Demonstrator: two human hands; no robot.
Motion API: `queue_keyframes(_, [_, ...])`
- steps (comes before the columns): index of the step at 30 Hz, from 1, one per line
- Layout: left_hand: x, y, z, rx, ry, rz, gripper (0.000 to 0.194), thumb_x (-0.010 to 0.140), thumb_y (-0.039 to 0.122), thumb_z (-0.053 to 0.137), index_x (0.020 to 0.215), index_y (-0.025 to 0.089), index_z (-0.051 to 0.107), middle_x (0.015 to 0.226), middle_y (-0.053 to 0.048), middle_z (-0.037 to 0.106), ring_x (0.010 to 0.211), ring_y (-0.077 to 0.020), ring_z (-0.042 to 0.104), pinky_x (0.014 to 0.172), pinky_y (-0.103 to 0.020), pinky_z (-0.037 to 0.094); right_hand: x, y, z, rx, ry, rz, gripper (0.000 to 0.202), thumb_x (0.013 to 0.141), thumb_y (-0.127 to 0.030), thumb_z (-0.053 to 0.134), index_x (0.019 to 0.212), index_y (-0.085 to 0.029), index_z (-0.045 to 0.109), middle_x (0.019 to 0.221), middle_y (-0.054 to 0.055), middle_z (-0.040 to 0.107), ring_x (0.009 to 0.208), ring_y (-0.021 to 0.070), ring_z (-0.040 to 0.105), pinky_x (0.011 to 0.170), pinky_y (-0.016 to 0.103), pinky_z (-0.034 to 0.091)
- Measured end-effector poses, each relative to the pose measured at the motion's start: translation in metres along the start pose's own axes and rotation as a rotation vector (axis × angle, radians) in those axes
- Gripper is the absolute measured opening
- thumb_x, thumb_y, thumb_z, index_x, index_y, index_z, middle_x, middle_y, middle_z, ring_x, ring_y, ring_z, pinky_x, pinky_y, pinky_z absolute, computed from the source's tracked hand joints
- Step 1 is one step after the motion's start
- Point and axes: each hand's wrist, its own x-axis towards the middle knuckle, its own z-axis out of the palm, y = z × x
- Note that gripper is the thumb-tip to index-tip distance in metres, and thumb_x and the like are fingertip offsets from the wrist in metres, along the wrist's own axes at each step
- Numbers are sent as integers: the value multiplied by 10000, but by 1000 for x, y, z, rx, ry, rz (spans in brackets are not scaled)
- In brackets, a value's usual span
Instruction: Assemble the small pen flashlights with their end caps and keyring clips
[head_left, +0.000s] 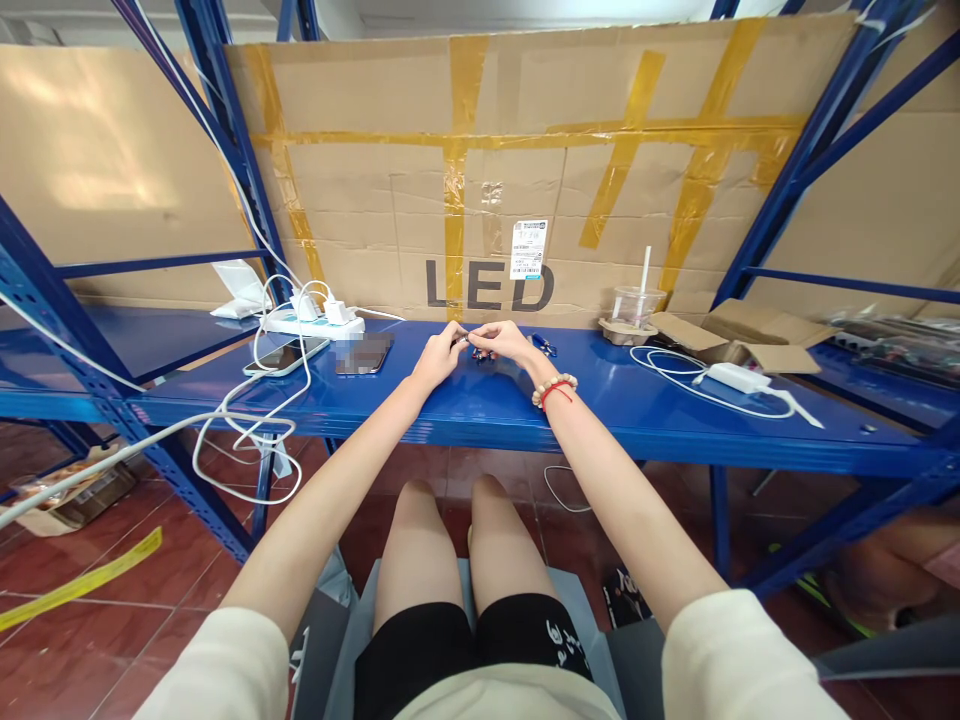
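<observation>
Both hands meet over the middle of the blue table [600, 400]. My left hand [439, 357] has its fingers closed around a small dark piece [464, 339], too small to name. The fingertips of my right hand [504, 341] pinch at the same piece from the other side. Beneath and beside my right hand lie several small parts [482, 354] with dark, red and blue colours, partly hidden by the hand. A blue-handled tool [543, 346] lies just right of them, behind my right wrist, which wears a beaded bracelet.
Left are two phones [289, 356] [364, 354] and a white power strip [311, 326] with looping cables. Right are a plastic cup [634, 306] with a straw, an open cardboard box [742, 335] and a white adapter [739, 377]. A large cardboard panel [360, 220] stands behind; blue posts flank the table.
</observation>
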Motion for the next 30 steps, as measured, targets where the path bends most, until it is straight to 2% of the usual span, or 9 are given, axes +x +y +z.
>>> queue_keyframes(16, [0,-2,2,72,-18,-127,118,870,293,437,899,198,500,791,-37,651,774,-182,619,784,-313,459,-3,-8,5,38,53,106,401,614,-462,755,841,-135,706,616,20,642,516,71,525,428,163,366])
queue_keyframes(26, [0,-4,4,130,-47,-155,164,881,296,422,958,186,517,794,-49,660,769,-192,617,764,-315,460,-5,-9,7,28,48,141,437,596,-475,769,859,-132,707,651,32,646,529,66,529,451,156,394])
queue_keyframes(30, [-1,0,1,146,-72,-155,187,886,293,409,986,185,523,825,-61,668,799,-204,621,780,-327,459,-4,-7,6,24,34,143,414,634,-458,751,888,-135,706,684,39,655,536,62,535,462,148,403])
